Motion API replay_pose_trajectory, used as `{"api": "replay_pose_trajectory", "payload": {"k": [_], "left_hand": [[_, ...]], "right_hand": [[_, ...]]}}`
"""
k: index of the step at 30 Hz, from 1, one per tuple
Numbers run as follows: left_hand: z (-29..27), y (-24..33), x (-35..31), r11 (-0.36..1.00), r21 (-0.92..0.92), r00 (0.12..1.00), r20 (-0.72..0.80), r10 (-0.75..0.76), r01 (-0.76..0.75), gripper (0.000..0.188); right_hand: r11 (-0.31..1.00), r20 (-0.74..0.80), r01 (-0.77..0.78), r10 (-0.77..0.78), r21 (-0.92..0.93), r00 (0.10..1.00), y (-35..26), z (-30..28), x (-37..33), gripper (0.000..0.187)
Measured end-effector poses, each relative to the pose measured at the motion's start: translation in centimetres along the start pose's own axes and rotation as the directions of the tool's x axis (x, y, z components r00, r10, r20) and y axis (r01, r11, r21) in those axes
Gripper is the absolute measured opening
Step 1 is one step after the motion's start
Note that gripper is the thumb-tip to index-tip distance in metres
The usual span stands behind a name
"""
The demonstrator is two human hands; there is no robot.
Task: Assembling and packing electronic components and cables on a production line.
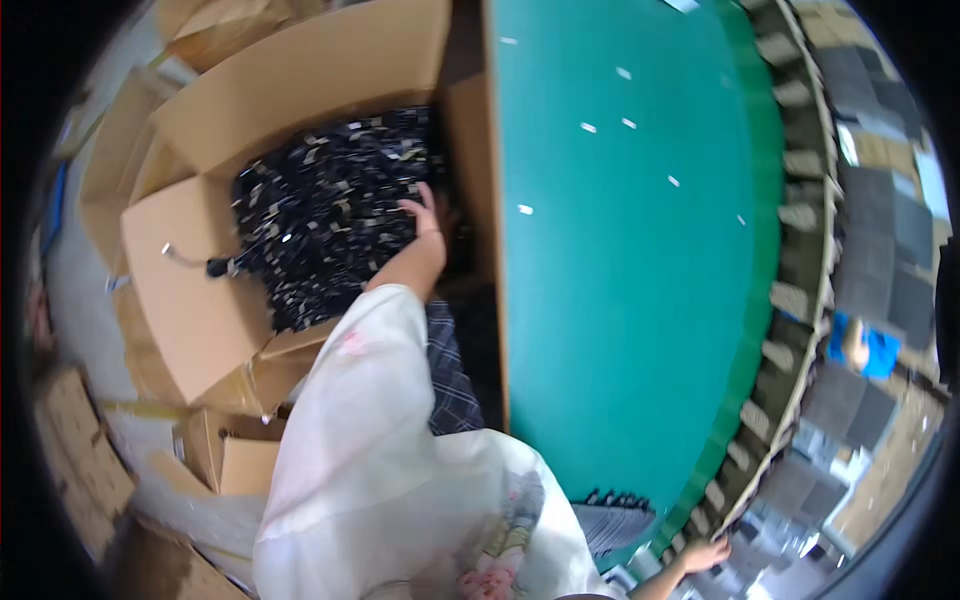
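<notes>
My left hand reaches over a large cardboard box, its thumb and fingers apart. Just below the fingers lies a heap of small black pieces with shiny metal ends, perhaps cable connectors; blur hides their exact kind. One short cord with a black block and a metal tip hangs over the box's left flap. At the lower right, my right hand lies by the far rim of the green surface, fingers stretched out, nothing visible in them. Near it sits a row of dark grey strips with black ends.
Small white pieces are scattered over the green surface. Along its right side runs a rail with many pale blocks. Beyond stand grey bins and someone in blue. A smaller open carton stands at the lower left.
</notes>
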State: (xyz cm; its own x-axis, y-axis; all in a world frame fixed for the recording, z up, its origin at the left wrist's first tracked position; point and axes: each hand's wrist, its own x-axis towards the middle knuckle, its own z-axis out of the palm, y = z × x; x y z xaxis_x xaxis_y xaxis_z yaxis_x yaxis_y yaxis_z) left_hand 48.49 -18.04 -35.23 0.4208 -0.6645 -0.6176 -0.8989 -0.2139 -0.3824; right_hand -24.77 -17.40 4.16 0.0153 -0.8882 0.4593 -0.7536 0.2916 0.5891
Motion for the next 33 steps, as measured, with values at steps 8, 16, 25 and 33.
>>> {"api": "replay_pose_trajectory", "payload": {"k": [8, 16, 25, 33], "left_hand": [[12.7, -1.7, 4.5, 0.974, -0.13, 0.944, -0.3, 0.141, -0.187, 0.049], [0.9, -5.3, -4.1, 0.875, -0.46, 0.969, -0.244, 0.036, -0.149, 0.06], [2.2, -14.0, -11.9, 0.605, -0.773, 0.824, -0.46, -0.329, -0.19, 0.047], [0.3, -25.6, -16.2, 0.356, -0.875, 0.58, -0.484, -0.655, -0.328, 0.051]], "right_hand": [[0.925, 0.015, 0.083, -0.095, 0.371, 0.995, -9.8, -6.9, -3.2, 0.03], [0.903, -0.059, 0.065, -0.044, 0.424, 0.997, -13.9, -12.4, -3.9, 0.034], [0.646, 0.077, -0.194, 0.205, 0.738, 0.976, -13.7, -10.1, -7.8, 0.021], [0.407, 0.154, -0.262, 0.279, 0.875, 0.948, -14.0, -8.7, -9.3, 0.017]]}}
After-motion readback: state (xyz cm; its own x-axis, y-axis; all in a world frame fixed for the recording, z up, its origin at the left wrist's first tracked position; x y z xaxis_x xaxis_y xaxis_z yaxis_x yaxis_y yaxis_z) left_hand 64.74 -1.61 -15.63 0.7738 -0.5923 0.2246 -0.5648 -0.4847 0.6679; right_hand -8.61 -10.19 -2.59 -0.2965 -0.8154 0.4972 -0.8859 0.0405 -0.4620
